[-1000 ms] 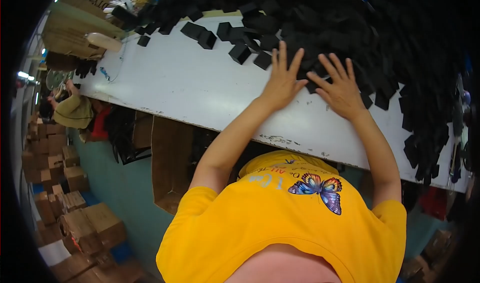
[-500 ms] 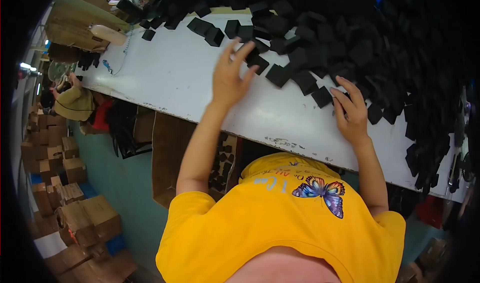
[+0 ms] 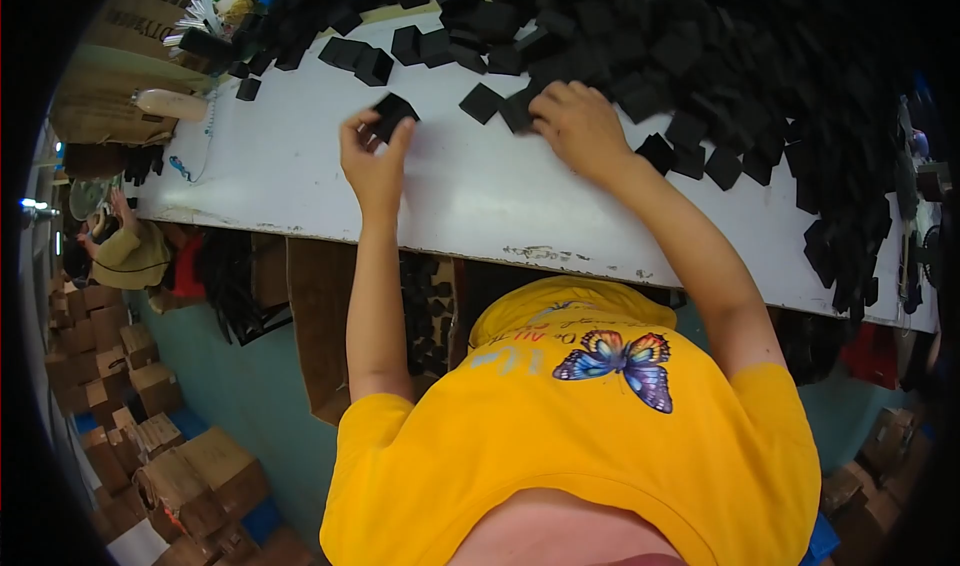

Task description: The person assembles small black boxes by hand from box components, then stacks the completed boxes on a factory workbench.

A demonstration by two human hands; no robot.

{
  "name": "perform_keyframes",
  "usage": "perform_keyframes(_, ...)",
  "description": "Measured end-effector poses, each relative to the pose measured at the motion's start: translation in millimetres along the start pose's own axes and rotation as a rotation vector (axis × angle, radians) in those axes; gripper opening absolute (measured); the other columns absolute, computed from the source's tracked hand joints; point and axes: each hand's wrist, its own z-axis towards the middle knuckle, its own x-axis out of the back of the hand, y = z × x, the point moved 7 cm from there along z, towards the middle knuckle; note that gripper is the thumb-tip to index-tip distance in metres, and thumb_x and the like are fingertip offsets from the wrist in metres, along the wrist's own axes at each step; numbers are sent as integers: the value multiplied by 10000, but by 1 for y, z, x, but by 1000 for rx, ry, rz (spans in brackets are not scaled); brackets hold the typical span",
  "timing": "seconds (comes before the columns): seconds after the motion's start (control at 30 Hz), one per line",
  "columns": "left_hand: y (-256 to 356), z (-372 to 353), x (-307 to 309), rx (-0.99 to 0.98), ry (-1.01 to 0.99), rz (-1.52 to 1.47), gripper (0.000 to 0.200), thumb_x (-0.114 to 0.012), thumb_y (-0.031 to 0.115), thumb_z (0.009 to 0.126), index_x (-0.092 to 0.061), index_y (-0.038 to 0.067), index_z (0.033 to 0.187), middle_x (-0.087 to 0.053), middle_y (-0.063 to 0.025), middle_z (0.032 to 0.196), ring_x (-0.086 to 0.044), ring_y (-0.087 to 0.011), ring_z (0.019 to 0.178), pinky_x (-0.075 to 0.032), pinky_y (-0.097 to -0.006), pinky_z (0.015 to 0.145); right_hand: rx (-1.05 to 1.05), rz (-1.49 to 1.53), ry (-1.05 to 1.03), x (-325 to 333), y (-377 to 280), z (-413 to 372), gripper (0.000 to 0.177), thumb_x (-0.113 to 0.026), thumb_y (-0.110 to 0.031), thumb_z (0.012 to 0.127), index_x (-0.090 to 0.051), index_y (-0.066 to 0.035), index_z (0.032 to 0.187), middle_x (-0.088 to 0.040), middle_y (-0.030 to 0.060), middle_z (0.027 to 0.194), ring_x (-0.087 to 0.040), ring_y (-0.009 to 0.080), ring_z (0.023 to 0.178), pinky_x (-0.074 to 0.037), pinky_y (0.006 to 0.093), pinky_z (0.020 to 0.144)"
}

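Note:
A black cube-shaped block (image 3: 396,118) is pinched between the thumb and fingers of my left hand (image 3: 373,161), slightly above the white tabletop. My right hand (image 3: 583,131) lies at the near edge of a big heap of similar black blocks (image 3: 680,61), its fingers curled down among them. Right beside those fingertips is one dark block (image 3: 517,111), and another block (image 3: 481,104) lies just left of it. What the right fingers close on is hidden by the hand.
The white table (image 3: 300,156) has a worn front edge. More blocks (image 3: 358,59) lie at its back left, near a pale bottle (image 3: 170,104). Beneath the table stands an open carton (image 3: 320,336) holding black pieces. Cardboard boxes (image 3: 205,476) and another person (image 3: 135,251) are at left.
My left hand has moved left and now holds a black block. The right hand has shifted left and farther in, onto the heap's edge. The view has tilted slightly.

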Motion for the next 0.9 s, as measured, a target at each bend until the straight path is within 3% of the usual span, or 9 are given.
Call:
perform_keyframes(0.07,11,-37,-4,-146,-92,288,335,-876,91,720,-613,96,927,-668,-85,1196,-618,-249,1088,-496,-352,847,-9,79,131,11,10,5,111,-714,-139,822,-643,-53,823,-635,49,1005,-628,265,946,-498,404,806)
perform_keyframes(0.13,25,-75,-26,-112,-212,238,331,-885,92,695,-608,85,875,-668,-110,1211,-620,-269,1103,-492,-361,888,-54,299,147,18,20,10,122,-704,-115,806,-617,-30,799,-644,76,992,-632,291,880,-506,393,751)
perform_keyframes(0.17,38,-90,-41,-173,-285,240,297,-861,34,721,-589,58,838,-658,-106,1224,-625,-207,1084,-495,-332,920,-79,409,152,23,24,10,129,-699,-104,797,-603,-19,787,-648,89,986,-633,304,847,-510,387,723)
perform_keyframes(0.3,48,-126,-97,-110,-471,140,547,-877,44,716,-569,70,1167,-650,-158,1231,-641,-296,1146,-505,-380,993,-231,680,132,67,32,-1,155,-677,-55,756,-541,10,720,-649,101,851,-671,189,782,-512,329,671)
perform_keyframes(0.43,54,-139,-139,-84,-568,91,872,-865,43,723,-401,104,1459,-615,-183,1280,-625,-362,1182,-524,-407,987,-577,985,-432,75,26,-48,81,-652,-52,788,-578,-32,763,-643,41,737,-676,127,607,-517,250,546)
perform_keyframes(0.47,51,-142,-145,-36,-587,131,933,-866,40,720,-364,116,1502,-611,-186,1298,-621,-361,1194,-516,-418,989,-516,1053,-479,67,26,-59,64,-614,-1,798,-562,-33,817,-625,30,698,-693,133,595,-515,230,494)
perform_keyframes(0.67,60,-147,-159,-313,-700,177,889,-897,77,709,-440,96,1472,-630,-171,1306,-636,-313,1197,-508,-387,1015,-583,863,-558,62,40,-75,39,-598,-14,863,-590,9,893,-640,51,792,-681,121,651,-562,247,620)
perform_keyframes(0.77,46,-147,-159,-127,-687,176,853,-899,80,705,-481,78,1449,-636,-160,1309,-634,-296,1207,-509,-372,1012,-604,945,-378,63,40,-73,115,-587,-19,867,-648,29,951,-681,65,808,-704,136,699,-570,267,632)
perform_keyframes(0.9,49,-147,-159,-230,-663,165,900,-891,111,700,-435,74,1475,-643,-157,1280,-621,-350,1156,-505,-417,971,-504,834,-325,64,35,-87,154,-673,-56,891,-669,14,1029,-686,55,832,-686,116,715,-562,257,668)
